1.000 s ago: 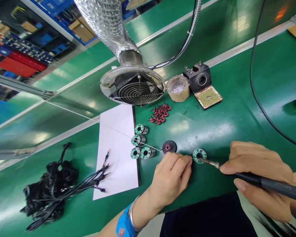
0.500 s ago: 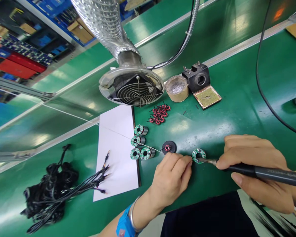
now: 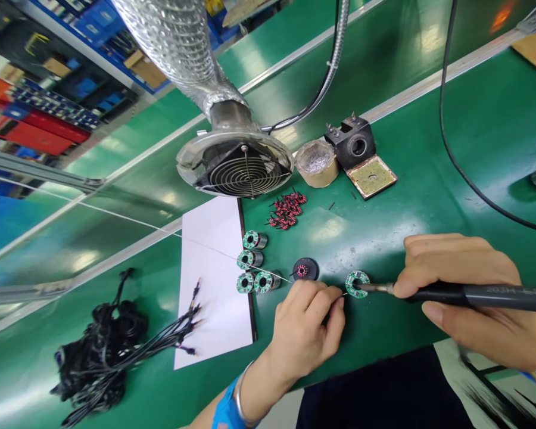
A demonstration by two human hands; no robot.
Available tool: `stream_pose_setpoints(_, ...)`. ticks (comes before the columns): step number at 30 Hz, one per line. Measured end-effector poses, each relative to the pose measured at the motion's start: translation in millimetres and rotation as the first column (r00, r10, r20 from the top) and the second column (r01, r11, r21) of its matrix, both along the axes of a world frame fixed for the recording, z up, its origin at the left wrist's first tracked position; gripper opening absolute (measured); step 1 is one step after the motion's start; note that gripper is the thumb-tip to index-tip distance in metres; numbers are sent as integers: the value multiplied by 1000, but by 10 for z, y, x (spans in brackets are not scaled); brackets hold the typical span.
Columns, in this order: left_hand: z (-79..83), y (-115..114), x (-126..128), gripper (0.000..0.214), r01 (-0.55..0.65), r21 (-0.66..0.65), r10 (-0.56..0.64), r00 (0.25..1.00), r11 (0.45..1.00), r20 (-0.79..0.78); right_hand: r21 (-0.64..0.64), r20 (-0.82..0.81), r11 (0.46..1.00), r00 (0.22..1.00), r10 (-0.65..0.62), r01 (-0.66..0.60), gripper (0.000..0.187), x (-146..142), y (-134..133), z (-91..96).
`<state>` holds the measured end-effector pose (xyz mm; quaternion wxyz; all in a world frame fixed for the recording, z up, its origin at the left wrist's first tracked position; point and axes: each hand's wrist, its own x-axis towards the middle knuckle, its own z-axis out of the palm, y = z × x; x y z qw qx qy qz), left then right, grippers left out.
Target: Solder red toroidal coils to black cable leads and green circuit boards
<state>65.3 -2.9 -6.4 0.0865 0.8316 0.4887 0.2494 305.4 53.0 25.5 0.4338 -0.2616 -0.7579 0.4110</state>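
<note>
My right hand (image 3: 464, 292) is closed around a soldering iron (image 3: 482, 295) whose tip reaches the round green circuit board (image 3: 357, 284). That board is ring-shaped, with a dark hole in its middle. Just left of it, my left hand (image 3: 306, 325) pinches a thin solder wire (image 3: 232, 251). The wire runs in from the upper left, and its short bright end pokes out past my fingertips beside the board. Behind my left hand, a small red-and-black wound ring (image 3: 301, 271) rests on a black round disc (image 3: 311, 267).
Several board-topped metal cylinders (image 3: 264, 282) stand by a white sheet (image 3: 214, 310). A heap of red wound rings (image 3: 287, 210) lies beyond. A fume extractor (image 3: 245, 170) hangs near a solder-filled pot (image 3: 317, 164) and an iron stand (image 3: 355, 143). Black cables (image 3: 111, 345) lie left.
The view has shifted slightly. My left fingertips sit a little farther from the board, and the wire's bright end now shows between them. The iron's tip stays at the board.
</note>
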Motion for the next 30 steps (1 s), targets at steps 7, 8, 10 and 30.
stream_pose_setpoints(7,-43,-10,65,45,-97,-15,97,995,995,-11,39,-31,988,989,-147,148,19,91,108,-130)
stream_pose_setpoints(8,-74,-6,88,55,-100,-33,99,995,994,-14,75,-38,981,983,-177,180,19,86,136,-143)
stream_pose_setpoints(10,-143,8,142,70,-99,-73,98,995,992,-21,165,-21,960,974,-227,227,22,57,212,-147)
stream_pose_setpoints(30,-294,-440,-783,39,-514,66,518,850,855,-90,572,126,780,912,-389,254,28,-286,584,-162)
